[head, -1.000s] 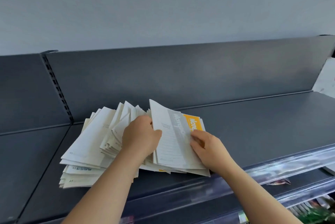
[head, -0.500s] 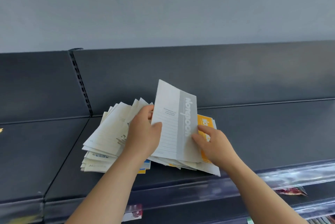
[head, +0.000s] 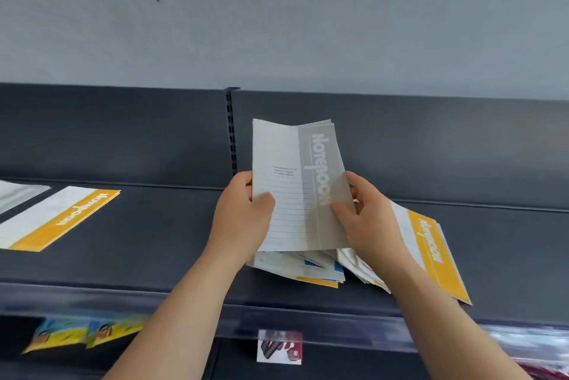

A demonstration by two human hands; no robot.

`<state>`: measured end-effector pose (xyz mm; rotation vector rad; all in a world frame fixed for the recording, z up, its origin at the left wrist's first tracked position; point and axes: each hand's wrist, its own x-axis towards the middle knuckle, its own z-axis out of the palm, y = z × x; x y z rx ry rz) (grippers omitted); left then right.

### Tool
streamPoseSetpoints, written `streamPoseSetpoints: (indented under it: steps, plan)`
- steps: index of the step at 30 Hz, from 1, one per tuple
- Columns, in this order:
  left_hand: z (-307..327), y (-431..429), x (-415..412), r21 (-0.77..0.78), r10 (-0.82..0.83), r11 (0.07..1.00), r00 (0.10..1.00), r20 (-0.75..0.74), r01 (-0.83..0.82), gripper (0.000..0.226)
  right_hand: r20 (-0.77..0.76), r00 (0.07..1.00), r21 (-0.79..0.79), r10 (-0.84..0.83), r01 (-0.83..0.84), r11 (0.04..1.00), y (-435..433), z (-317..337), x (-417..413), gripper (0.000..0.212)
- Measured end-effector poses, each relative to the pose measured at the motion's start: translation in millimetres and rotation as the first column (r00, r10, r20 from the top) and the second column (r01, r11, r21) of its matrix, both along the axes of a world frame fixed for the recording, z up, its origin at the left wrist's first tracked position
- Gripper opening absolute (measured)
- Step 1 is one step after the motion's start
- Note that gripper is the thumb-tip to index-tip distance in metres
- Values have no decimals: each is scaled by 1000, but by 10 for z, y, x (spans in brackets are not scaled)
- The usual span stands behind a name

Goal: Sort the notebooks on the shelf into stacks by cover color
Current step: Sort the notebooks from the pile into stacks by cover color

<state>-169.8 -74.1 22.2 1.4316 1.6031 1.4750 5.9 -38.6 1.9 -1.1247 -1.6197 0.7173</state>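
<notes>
A grey-and-white notebook (head: 303, 164) stands nearly upright above the dark shelf (head: 160, 244). My left hand (head: 243, 216) grips its left edge with the thumb on the cover. My right hand (head: 366, 216) grips its right edge. Under both hands lies a messy pile of notebooks (head: 304, 269) showing yellow and blue edges. A yellow-and-white notebook (head: 431, 250) sits on the pile's right side. Far left on the shelf lies another yellow-and-white notebook (head: 58, 219), with a pale grey one (head: 17, 195) beyond it at the frame edge.
The shelf has a dark back panel (head: 431, 145) and a slotted upright (head: 231, 130) behind the held notebook. A clear price rail (head: 308, 321) runs along the front edge. Lower shelves hold colourful packets (head: 86, 333) and a small card (head: 279, 347).
The grey notebook has been lifted off the pile to nearly upright, now held by both hands. The view has swung left, bringing the left-hand notebooks into sight.
</notes>
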Motion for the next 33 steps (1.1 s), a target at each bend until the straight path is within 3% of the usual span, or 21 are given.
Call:
streamPoseSetpoints:
  steps: [7, 10, 15, 19, 33]
  plan:
    - [40, -428, -1122, -137, -105, 986, 994, -43, 98, 57, 7, 993, -22, 122, -122, 992, -176, 43, -1142, 39]
    - [31, -596, -1677, -162, -59, 985, 997, -52, 50, 50, 42, 988, -29, 148, -147, 989, -248, -5, -1694, 36]
    - [-44, -810, -2580, -127, 104, 983, 972, -212, -133, 22, 63, 981, -75, 181, -176, 982, -342, -150, -2587, 27]
    - [-187, -925, -3210, -139, 190, 961, 937, -292, -239, 16, 72, 975, -114, 210, -201, 973, -411, -246, -3226, 29]
    - [-511, -789, -4747, -126, 365, 898, 873, -324, -422, 28, 168, 924, -209, 343, -307, 929, -114, -436, -4857, 29]
